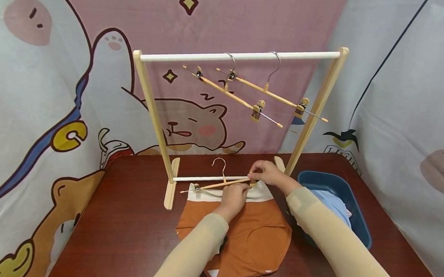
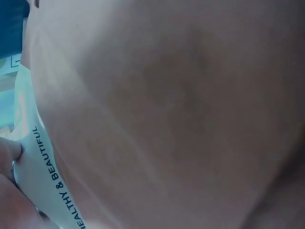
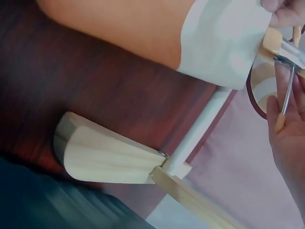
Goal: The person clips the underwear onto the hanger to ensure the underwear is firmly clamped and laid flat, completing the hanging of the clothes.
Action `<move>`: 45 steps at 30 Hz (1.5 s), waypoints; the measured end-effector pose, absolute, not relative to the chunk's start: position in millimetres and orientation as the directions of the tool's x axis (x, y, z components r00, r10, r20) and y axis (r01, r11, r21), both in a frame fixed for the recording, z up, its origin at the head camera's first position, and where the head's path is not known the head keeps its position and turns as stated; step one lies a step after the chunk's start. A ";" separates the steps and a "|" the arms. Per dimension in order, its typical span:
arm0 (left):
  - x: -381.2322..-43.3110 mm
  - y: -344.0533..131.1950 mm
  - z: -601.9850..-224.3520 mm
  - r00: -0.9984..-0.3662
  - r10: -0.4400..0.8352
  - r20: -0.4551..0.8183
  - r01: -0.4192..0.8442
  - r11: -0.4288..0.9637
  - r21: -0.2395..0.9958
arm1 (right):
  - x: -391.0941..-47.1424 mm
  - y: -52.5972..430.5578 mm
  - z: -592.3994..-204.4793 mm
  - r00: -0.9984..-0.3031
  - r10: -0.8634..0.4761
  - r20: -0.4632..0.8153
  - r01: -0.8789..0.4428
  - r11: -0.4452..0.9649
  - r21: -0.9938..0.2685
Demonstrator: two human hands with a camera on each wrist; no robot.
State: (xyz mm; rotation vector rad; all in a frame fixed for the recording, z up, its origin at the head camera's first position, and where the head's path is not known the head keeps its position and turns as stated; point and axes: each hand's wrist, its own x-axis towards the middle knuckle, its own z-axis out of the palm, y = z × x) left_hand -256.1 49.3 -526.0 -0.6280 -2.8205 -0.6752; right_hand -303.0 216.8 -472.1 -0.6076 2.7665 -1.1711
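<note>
The right hand [image 1: 270, 173] is closed in a pinch, thumb and fingers brought together on the right clip [image 1: 252, 182] of a wooden hanger [image 1: 214, 185]; I cannot tell whether that clip bites the cloth. From my end I see the left hand [image 1: 232, 199] just beside it, thumb and finger pinching the white waistband [image 1: 260, 193] near its corner. The orange garment [image 1: 258, 232] lies spread on the dark red table [image 1: 136, 226], its waistband up against the hanger, whose left clip [image 1: 196, 187] sits at the band's other end. In the left wrist view I read "HEALTHY & BEAUTIFUL" on a pale band. Beyond stands a rack [image 1: 154, 117] bearing two hangers; right of the garment I have a blue tub [image 1: 362, 221] with light blue cloth [image 1: 332, 206] inside.
</note>
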 end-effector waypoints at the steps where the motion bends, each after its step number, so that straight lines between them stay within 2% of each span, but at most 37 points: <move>1: -256.1 49.5 -526.2 -0.896 0.362 0.257 0.439 0.810 0.390 | -303.0 216.7 -472.9 -0.918 -0.386 0.092 -0.336 0.633 -0.698; 8: -256.6 48.0 -527.8 -0.904 0.351 0.245 0.424 0.812 0.401 | -304.7 217.8 -477.4 -0.914 -0.378 0.147 -0.369 0.625 -0.688; 17: -259.4 46.1 -526.3 -0.921 0.347 0.178 0.387 0.760 0.521 | -300.2 213.8 -473.8 -0.918 -0.367 0.150 -0.351 0.576 -0.738; 24: -260.6 47.2 -525.7 -0.918 0.352 0.185 0.397 0.773 0.495 | -280.2 205.1 -442.9 -0.921 -0.379 0.093 -0.309 0.562 -0.768; 31: -257.2 51.7 -523.9 -0.934 0.302 0.193 0.358 0.807 0.470 | -274.6 203.8 -434.9 -0.931 -0.362 0.053 -0.268 0.577 -0.771; 40: -253.8 55.7 -521.3 -0.945 0.212 0.250 0.303 0.856 0.418 | -296.8 214.1 -467.7 -0.939 -0.340 0.051 -0.254 0.586 -0.769; 45: -255.0 55.2 -521.2 -0.946 0.201 0.256 0.300 0.843 0.446 | -302.6 218.8 -477.4 -0.944 -0.328 0.041 -0.235 0.579 -0.781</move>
